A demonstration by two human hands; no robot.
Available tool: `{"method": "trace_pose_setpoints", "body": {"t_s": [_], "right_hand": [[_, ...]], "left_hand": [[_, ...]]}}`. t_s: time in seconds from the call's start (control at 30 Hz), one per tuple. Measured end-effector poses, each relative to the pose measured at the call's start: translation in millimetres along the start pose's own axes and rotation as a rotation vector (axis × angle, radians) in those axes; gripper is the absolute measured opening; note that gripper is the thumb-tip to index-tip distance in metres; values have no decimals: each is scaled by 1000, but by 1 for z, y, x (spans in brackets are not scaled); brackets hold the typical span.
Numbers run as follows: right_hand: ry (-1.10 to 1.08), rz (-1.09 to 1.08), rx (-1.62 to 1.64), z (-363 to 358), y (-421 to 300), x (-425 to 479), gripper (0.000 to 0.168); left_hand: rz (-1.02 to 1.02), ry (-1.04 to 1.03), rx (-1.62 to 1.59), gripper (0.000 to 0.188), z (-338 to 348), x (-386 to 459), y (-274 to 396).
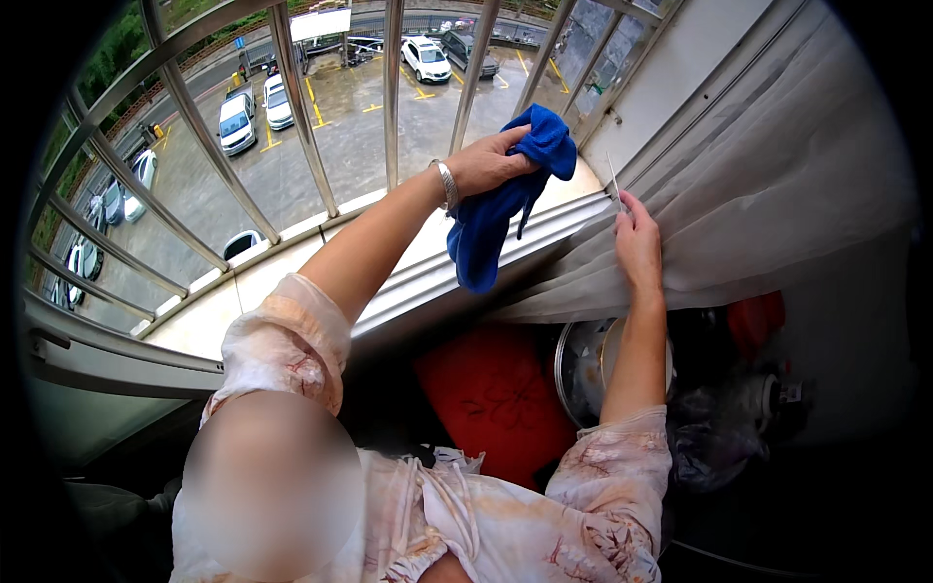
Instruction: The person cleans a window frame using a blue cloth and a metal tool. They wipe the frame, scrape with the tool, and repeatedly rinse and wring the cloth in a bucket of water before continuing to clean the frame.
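My left hand [492, 166], with a silver bracelet [446, 186] at the wrist, grips a bunched blue cloth [490, 226]. The cloth hangs down over the white window track [408, 288], its top near the sill's far right corner. To the right, my right hand [640, 244] pinches a thin whitish strip [613, 175] between thumb and fingers. The strip points up towards the white window frame [660, 109]. A sheer pale curtain [758, 197] hangs right beside this hand; whether the fingers touch it I cannot tell.
Metal window bars [393, 95] stand beyond the tiled sill [270, 280], above a car park [350, 146]. At lower left is a sliding window sash [116, 357]. Below the sill lie a red box-like item [496, 401], a round metal-rimmed container [572, 372] and plastic bags [711, 444].
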State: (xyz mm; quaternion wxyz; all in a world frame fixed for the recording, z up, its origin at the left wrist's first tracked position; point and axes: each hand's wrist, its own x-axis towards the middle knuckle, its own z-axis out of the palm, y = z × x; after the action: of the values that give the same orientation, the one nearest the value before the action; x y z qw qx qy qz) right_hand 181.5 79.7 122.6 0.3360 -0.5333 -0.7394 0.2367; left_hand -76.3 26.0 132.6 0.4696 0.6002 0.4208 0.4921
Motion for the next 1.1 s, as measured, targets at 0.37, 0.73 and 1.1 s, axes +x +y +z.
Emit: {"method": "trace_pose_setpoints", "body": {"t_s": [0.37, 0.73, 1.1], "right_hand": [[-482, 17, -589, 19, -2, -22, 26], [-729, -628, -1052, 55, 19, 53, 31], [-776, -991, -1016, 103, -58, -48, 19]], "left_hand": [[-523, -38, 1017, 44, 21, 1, -89], [-227, -35, 1309, 18, 51, -61, -87], [-255, 155, 1122, 44, 107, -254, -80]]}}
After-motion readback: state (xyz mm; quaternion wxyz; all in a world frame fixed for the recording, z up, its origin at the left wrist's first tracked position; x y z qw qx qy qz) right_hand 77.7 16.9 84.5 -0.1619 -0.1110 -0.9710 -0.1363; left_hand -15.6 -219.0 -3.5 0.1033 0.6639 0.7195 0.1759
